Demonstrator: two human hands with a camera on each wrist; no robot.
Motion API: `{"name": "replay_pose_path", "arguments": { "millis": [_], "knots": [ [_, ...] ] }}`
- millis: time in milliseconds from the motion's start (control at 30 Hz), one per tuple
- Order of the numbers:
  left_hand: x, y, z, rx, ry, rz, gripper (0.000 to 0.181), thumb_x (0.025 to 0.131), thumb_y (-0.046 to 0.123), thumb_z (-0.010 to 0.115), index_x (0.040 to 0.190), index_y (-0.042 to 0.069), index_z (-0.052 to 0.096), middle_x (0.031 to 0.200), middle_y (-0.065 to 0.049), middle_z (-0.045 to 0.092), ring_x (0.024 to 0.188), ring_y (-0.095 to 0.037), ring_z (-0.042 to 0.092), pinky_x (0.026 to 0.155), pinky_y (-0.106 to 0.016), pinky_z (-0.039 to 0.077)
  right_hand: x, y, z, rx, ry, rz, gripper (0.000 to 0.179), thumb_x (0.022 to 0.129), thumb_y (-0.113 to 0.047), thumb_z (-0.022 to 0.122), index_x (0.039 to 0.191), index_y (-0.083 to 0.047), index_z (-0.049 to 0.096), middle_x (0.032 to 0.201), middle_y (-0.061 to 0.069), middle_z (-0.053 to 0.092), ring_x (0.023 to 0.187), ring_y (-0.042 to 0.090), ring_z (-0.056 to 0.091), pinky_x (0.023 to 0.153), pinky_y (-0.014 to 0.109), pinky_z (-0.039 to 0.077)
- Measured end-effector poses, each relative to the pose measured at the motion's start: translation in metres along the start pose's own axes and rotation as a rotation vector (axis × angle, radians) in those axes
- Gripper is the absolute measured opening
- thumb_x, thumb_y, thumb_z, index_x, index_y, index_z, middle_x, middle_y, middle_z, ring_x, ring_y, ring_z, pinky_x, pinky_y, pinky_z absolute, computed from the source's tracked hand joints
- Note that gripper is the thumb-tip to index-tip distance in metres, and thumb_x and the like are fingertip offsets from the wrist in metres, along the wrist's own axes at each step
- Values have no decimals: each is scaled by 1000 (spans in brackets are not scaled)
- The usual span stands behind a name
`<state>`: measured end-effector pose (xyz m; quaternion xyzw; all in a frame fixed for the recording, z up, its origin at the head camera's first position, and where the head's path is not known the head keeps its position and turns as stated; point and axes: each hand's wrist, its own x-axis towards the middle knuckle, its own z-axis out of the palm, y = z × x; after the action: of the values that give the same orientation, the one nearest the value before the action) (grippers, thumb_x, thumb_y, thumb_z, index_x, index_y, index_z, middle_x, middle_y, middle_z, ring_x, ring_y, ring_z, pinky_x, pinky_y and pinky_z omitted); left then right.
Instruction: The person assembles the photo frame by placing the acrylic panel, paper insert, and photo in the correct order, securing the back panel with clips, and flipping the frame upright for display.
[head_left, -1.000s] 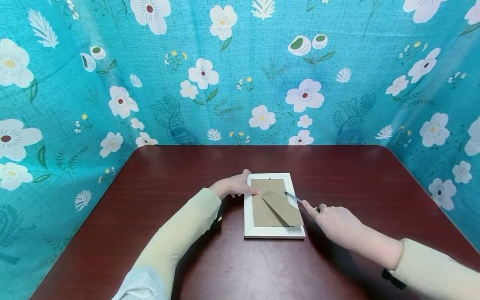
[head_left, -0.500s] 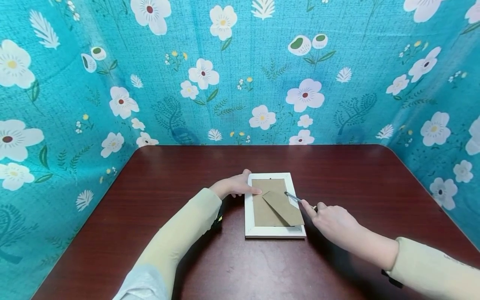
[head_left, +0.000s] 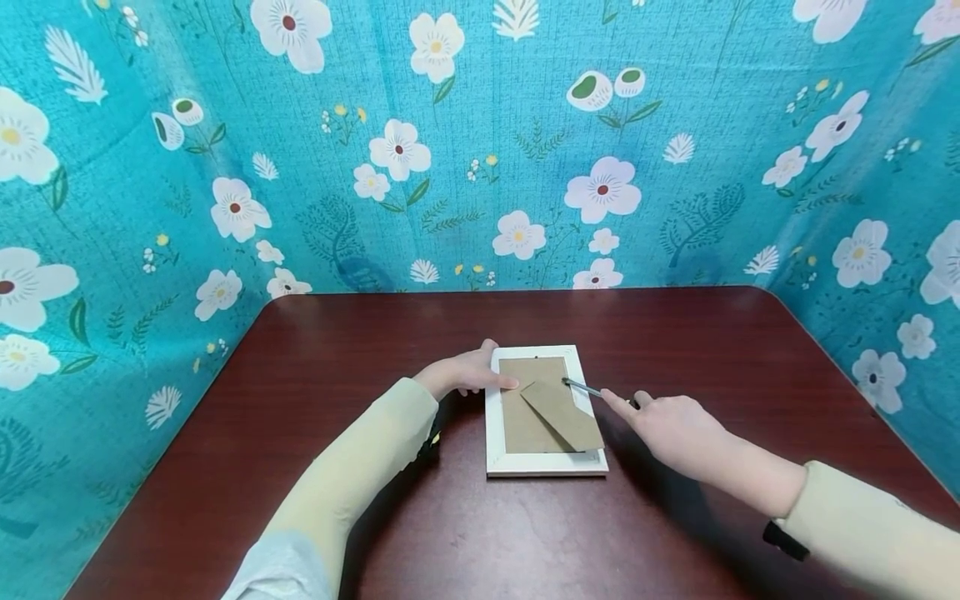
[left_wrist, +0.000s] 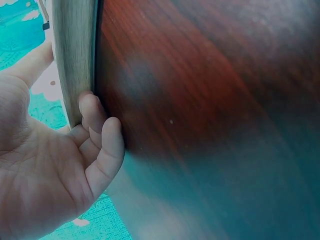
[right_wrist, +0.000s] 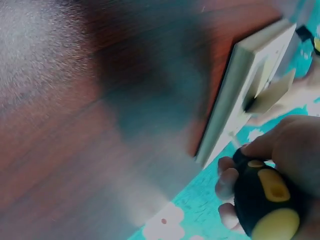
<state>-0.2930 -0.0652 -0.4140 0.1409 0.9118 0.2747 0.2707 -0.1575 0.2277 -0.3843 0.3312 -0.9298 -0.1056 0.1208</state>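
Note:
A white picture frame lies face down on the table, its brown backing board upward. The stand flap on the backing slants toward the lower right corner and sticks up a little. My left hand grips the frame's left side, thumb on top and, in the left wrist view, fingers curled against the outer edge. In my right hand is a screwdriver with a black and yellow handle. Its thin shaft crosses the frame's right side, and the tip is at the backing's right edge.
The dark red-brown wooden table reaches back to a blue floral cloth, which also hangs along both sides. Straps with black parts show at the wrists.
My right hand has risen slightly in view, and the screwdriver shaft lies at a flatter angle, its tip a little higher along the backing's edge. The left hand keeps its hold. The head view shifted slightly.

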Motion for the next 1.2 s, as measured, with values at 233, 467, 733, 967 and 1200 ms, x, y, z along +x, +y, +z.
{"name": "replay_pose_path", "arguments": {
  "millis": [233,467,733,967,1200],
  "knots": [
    [1,-1,0,9,2,1,94,87,50,68,151,9,13,106,-12,51,78,-23,55,64,-35,48,6,17,8,117,6,98,68,77,2,75,139,-10,50,66,3,48,41,9,31,40,23,34],
    [1,-1,-1,13,-1,0,93,88,50,67,151,9,14,104,-12,51,77,-23,55,63,-35,47,17,29,16,281,57,170,51,90,-8,67,138,-16,52,64,-4,44,45,10,32,41,26,31],
    [-2,0,0,13,5,0,92,88,50,67,151,9,14,109,-12,50,81,-24,55,65,-35,48,37,24,20,325,27,161,47,91,-11,68,136,-15,56,59,-8,42,48,9,34,43,26,31],
    [-2,-1,1,-13,-1,-7,94,87,49,69,151,9,14,109,-12,50,81,-24,55,66,-36,48,51,23,20,307,-24,149,48,89,-12,70,135,-16,58,56,-8,42,46,10,36,42,25,32],
    [-3,1,0,-8,2,10,90,88,46,68,150,8,15,89,-10,53,68,-20,52,58,-33,44,55,23,19,274,-26,113,43,90,-11,68,132,-16,61,54,-8,38,44,10,30,40,25,27]
  ]
}}
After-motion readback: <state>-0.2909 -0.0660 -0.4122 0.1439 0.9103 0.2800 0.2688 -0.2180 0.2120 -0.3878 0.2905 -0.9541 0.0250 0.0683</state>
